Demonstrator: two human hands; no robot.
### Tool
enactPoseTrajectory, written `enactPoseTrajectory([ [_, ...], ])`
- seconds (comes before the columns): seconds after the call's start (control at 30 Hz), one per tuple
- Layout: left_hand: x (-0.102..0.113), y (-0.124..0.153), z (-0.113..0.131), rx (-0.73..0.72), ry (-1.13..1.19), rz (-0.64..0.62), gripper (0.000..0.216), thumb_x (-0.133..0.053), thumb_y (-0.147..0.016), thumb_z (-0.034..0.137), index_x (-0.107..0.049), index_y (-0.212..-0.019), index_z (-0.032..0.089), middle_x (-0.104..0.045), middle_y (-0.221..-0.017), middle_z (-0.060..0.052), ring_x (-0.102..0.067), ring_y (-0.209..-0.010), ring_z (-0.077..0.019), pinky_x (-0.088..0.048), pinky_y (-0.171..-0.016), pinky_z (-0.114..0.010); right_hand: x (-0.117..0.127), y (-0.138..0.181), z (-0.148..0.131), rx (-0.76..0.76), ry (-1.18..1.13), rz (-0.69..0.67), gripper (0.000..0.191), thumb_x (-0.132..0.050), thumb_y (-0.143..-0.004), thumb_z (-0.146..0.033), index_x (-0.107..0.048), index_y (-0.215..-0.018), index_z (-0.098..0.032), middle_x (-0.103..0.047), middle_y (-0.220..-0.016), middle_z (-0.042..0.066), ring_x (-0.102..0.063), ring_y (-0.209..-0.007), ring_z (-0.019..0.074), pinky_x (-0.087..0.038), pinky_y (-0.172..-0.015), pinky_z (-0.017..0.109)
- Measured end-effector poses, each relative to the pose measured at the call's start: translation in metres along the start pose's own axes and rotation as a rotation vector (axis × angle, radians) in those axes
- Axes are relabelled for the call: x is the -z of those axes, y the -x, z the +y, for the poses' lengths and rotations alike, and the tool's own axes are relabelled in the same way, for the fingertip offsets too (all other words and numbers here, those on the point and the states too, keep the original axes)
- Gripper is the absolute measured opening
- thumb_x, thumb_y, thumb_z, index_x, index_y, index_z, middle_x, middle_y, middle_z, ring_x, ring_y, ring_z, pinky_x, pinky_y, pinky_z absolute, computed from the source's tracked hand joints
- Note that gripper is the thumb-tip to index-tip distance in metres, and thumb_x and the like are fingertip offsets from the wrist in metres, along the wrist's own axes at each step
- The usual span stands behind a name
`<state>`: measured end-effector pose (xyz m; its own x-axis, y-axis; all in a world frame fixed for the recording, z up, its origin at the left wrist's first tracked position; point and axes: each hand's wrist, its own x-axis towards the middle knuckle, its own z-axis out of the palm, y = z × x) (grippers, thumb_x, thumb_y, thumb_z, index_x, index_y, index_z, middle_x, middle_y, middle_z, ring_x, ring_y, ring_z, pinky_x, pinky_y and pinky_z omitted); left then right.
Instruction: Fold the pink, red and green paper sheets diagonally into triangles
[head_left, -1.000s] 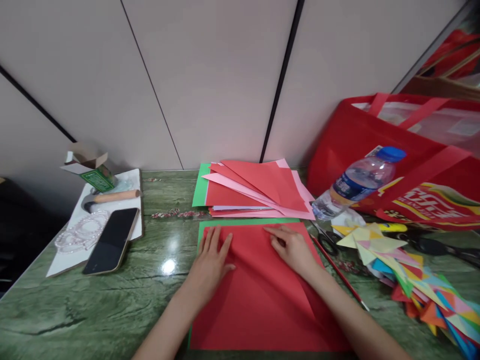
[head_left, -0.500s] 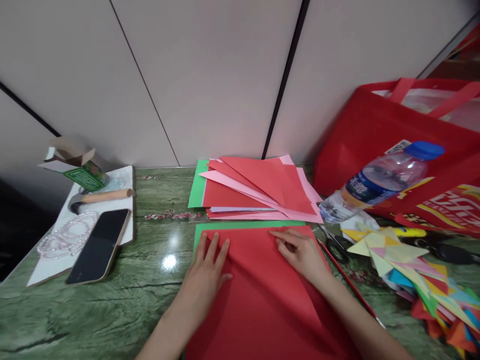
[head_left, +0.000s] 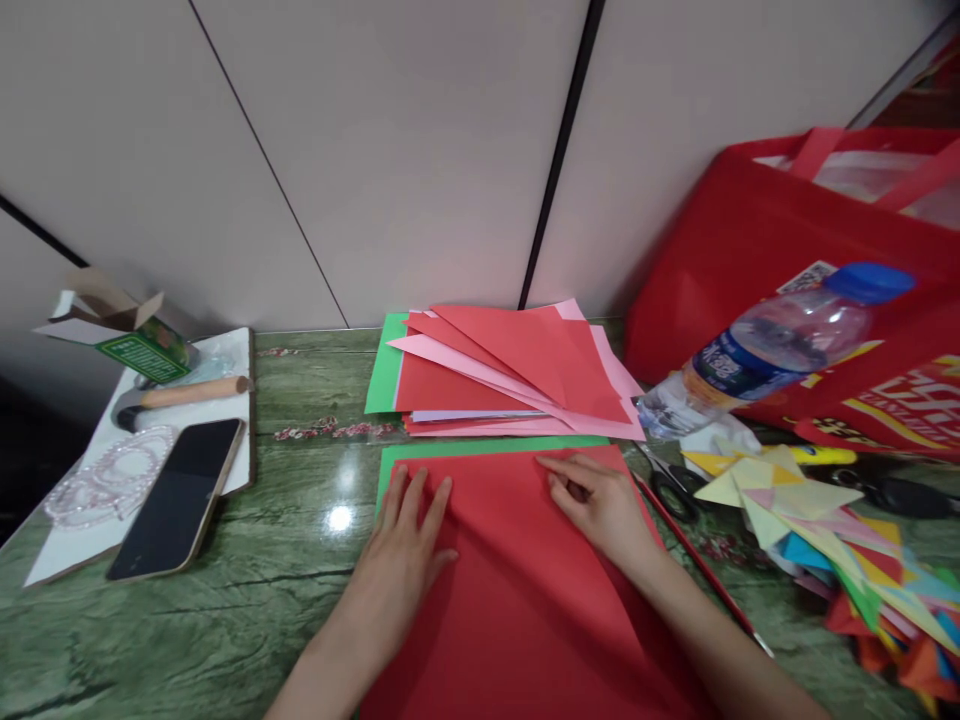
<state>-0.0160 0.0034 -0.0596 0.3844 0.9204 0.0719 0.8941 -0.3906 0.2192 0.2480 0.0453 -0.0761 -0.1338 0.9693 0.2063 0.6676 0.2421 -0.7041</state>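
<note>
A large red paper sheet (head_left: 517,560) lies in front of me, with a crease or raised fold running diagonally across it. Under its far edge shows a green sheet (head_left: 384,480). My left hand (head_left: 405,540) rests flat on the red sheet's left side, fingers spread and the thumb apart. At the sheet's far edge, my right hand (head_left: 596,500) touches the paper with its index finger stretched leftward. The thumb sits a little apart from that finger, and the other fingers are partly hidden. Just beyond is a pile of red, pink and green paper (head_left: 510,370).
Right of the paper lie black scissors (head_left: 671,485), a thin red stick (head_left: 701,565) and folded colored paper pieces (head_left: 817,530). A water bottle (head_left: 772,350) leans against a red bag (head_left: 720,240). At left, a phone (head_left: 180,500), beads (head_left: 112,475), a wooden-handled tool (head_left: 187,394) and an opened box (head_left: 142,345) sit.
The view has turned slightly, so the items at left sit farther left. Both hands keep nearly the same places on the red sheet.
</note>
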Motion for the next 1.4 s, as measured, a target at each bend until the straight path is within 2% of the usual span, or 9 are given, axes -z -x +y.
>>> enactPoseTrajectory([
  [0.23,-0.001,0.0,0.0,-0.014,-0.02,-0.02,0.057,-0.056,-0.084,0.028,-0.037,-0.137,0.021,-0.033,-0.147,-0.015,-0.012,-0.139,-0.0329,-0.035,-0.104,-0.053,0.0,0.0,0.001,0.005,-0.02,0.017,0.031,-0.046,-0.083,-0.025,-0.07,-0.101,-0.016,-0.056,-0.067,0.003,-0.05,-0.055,0.0142,-0.043,-0.056,0.026],
  [0.63,0.005,-0.003,-0.002,-0.04,-0.065,-0.08,0.061,-0.059,-0.083,0.028,-0.035,-0.139,0.023,-0.034,-0.147,-0.014,-0.017,-0.138,-0.0348,-0.036,-0.104,-0.051,0.001,0.0,0.003,-0.02,-0.024,0.016,0.032,-0.047,-0.082,-0.025,-0.07,-0.101,-0.015,-0.056,-0.066,0.003,-0.048,-0.053,0.0132,-0.042,-0.053,0.025],
  [0.83,0.006,-0.005,-0.004,-0.04,-0.09,-0.088,0.065,-0.065,-0.079,0.031,-0.038,-0.138,0.026,-0.038,-0.145,-0.014,-0.022,-0.135,-0.0405,-0.034,-0.102,-0.059,0.002,-0.001,0.002,-0.01,-0.029,0.035,0.032,-0.048,-0.082,-0.026,-0.072,-0.099,-0.014,-0.053,-0.061,0.002,-0.048,-0.051,0.013,-0.041,-0.052,0.025],
  [1.03,0.011,-0.003,-0.005,-0.055,-0.084,-0.007,0.067,-0.064,-0.079,0.032,-0.034,-0.14,0.029,-0.027,-0.149,-0.018,-0.024,-0.135,-0.0378,-0.038,-0.101,-0.054,0.001,0.0,0.004,0.005,-0.042,0.055,0.031,-0.049,-0.081,-0.025,-0.072,-0.097,-0.012,-0.053,-0.06,0.001,-0.048,-0.05,0.012,-0.041,-0.05,0.024],
  [1.23,0.01,-0.002,-0.007,-0.065,-0.143,-0.001,0.07,-0.063,-0.08,0.04,-0.035,-0.139,0.016,-0.036,-0.143,-0.025,-0.027,-0.134,-0.0374,-0.039,-0.1,-0.052,0.0,0.0,0.005,0.002,-0.047,0.063,0.031,-0.049,-0.08,-0.024,-0.072,-0.097,-0.011,-0.053,-0.06,0.001,-0.048,-0.049,0.0117,-0.041,-0.049,0.023],
  [1.4,0.015,-0.004,-0.006,-0.061,-0.158,-0.032,0.068,-0.065,-0.078,0.04,-0.039,-0.136,0.016,-0.039,-0.14,-0.025,-0.031,-0.132,-0.0385,-0.041,-0.098,-0.052,0.001,-0.001,0.004,-0.003,-0.051,0.061,0.032,-0.049,-0.08,-0.024,-0.073,-0.097,-0.011,-0.052,-0.06,0.001,-0.048,-0.049,0.0115,-0.04,-0.049,0.023],
])
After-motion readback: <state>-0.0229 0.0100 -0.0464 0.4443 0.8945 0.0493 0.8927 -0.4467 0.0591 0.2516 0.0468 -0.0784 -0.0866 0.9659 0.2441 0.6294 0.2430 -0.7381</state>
